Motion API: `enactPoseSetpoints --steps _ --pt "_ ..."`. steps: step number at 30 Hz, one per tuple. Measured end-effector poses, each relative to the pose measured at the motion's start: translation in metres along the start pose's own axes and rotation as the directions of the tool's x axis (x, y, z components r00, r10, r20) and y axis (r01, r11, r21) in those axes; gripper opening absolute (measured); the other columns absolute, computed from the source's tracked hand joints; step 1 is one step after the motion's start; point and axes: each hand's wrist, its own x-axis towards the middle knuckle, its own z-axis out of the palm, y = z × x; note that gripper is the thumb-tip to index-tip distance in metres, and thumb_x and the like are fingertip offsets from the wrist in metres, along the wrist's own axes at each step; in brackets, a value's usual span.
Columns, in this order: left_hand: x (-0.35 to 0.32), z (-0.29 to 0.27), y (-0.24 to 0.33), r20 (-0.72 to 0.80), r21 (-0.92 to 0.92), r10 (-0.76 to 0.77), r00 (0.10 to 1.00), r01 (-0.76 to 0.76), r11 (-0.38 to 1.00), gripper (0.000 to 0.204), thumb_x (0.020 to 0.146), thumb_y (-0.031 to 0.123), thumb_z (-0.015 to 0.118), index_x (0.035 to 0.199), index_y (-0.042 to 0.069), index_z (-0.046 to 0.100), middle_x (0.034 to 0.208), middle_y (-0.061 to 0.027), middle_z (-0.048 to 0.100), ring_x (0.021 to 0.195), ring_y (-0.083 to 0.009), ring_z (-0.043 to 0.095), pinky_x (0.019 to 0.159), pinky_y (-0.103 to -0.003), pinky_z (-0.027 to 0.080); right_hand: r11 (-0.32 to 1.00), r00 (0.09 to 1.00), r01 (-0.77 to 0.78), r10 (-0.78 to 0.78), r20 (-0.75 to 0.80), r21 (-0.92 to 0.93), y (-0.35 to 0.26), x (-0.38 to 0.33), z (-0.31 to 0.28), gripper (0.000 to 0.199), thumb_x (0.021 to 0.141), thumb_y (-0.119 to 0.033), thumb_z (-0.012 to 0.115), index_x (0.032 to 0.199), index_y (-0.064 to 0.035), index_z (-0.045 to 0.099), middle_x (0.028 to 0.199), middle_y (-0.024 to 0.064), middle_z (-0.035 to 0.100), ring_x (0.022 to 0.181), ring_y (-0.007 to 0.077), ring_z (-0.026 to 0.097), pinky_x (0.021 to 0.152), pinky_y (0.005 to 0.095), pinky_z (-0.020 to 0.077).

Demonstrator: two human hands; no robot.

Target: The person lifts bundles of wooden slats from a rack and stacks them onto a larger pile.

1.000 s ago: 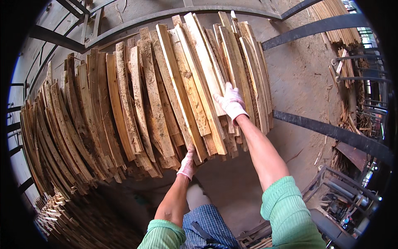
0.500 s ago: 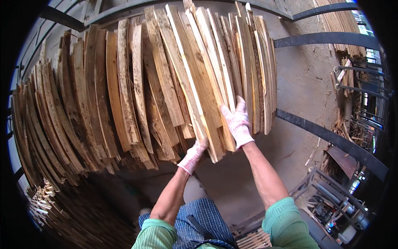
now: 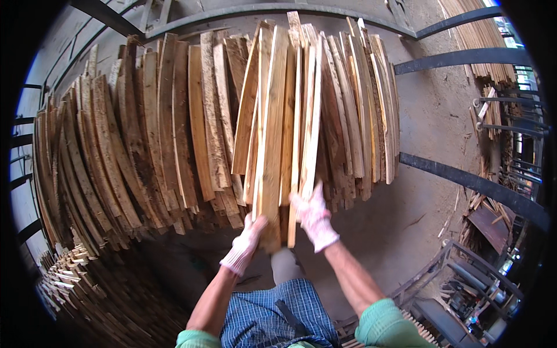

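Long rough wooden boards (image 3: 271,151) are gathered between my two gloved hands, their near ends sticking out toward me. My left hand (image 3: 246,240), in a pale pink-and-white knit glove, closes on the left edge of these boards near their near ends. My right hand (image 3: 316,220), gloved alike, presses and grips their right side, its fingers partly hidden behind the wood. The gathered boards lie over a wide pile of similar bark-edged boards (image 3: 148,127) and fan out slightly at the far end.
Dark metal bars (image 3: 473,188) jut in from the right, and a metal frame rail (image 3: 261,8) runs behind the pile. Stacked thin wood (image 3: 87,284) lies at lower left. A machine with a motor (image 3: 464,301) stands at lower right, wood scraps (image 3: 490,206) above it.
Both hands have moved slightly left and nearer to me. The boards between them have swung more upright in the view, gathered closer together. The view has shifted a little.
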Motion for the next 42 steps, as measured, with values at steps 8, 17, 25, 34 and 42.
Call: enactPoseSetpoints --steps 8,17,25,34,42 --pt "-0.083 -0.105 -0.04 0.184 0.068 0.063 0.981 -0.077 0.995 0.093 0.091 0.049 0.065 0.155 0.0 0.019 0.15 -0.0184 0.041 0.139 -0.0269 0.038 0.116 -0.036 0.029 0.47 0.838 -0.543 0.356 0.414 0.696 0.003 -0.05 0.05 0.067 0.106 -0.048 0.034 0.159 -0.0112 0.016 0.164 0.0082 0.02 0.149 0.0366 0.02 0.118 0.0552 0.0302" --pt "0.013 -0.099 -0.005 0.132 0.332 0.368 0.92 -0.391 0.858 0.125 0.075 0.054 0.081 0.159 0.004 0.004 0.16 -0.0245 0.024 0.147 -0.0307 0.027 0.12 -0.039 0.023 0.683 0.916 -0.401 0.316 0.247 0.61 0.071 -0.032 0.085 0.09 0.093 -0.07 0.048 0.155 -0.0064 0.032 0.159 0.0104 0.033 0.143 0.022 0.037 0.119 0.0346 0.0284" --pt "-0.19 -0.094 -0.043 0.321 0.041 0.225 0.92 -0.251 0.967 0.118 0.078 0.049 0.08 0.157 0.002 0.006 0.148 -0.0185 0.041 0.139 -0.0271 0.039 0.116 -0.037 0.029 0.724 0.915 -0.402 0.292 0.28 0.56 0.03 -0.211 0.042 0.094 0.09 -0.072 0.044 0.153 -0.0042 0.03 0.155 0.0131 0.035 0.141 0.0278 0.035 0.117 0.0424 0.0312" --pt "-0.314 -0.07 -0.018 0.237 0.543 -0.092 0.967 -0.053 0.838 0.115 0.076 0.057 0.065 0.161 0.015 0.0 0.147 -0.0282 0.045 0.128 -0.0385 0.052 0.106 -0.039 0.04 0.683 0.929 -0.351 0.166 0.332 0.64 -0.032 -0.26 0.034 0.075 0.098 -0.066 0.042 0.143 -0.0059 0.043 0.136 0.0154 0.053 0.126 0.0258 0.051 0.108 0.0427 0.0426" --pt "-0.464 -0.073 -0.112 -0.085 0.213 0.453 0.887 -0.428 0.878 0.108 0.083 0.063 0.063 0.161 0.027 -0.002 0.132 -0.0246 0.048 0.118 -0.0407 0.054 0.1 -0.048 0.042 0.908 0.747 -0.049 -0.244 0.619 0.416 -0.166 -0.365 0.065 0.081 0.097 -0.067 0.043 0.147 -0.0031 0.038 0.142 0.0158 0.048 0.129 0.0269 0.047 0.111 0.0417 0.0381"
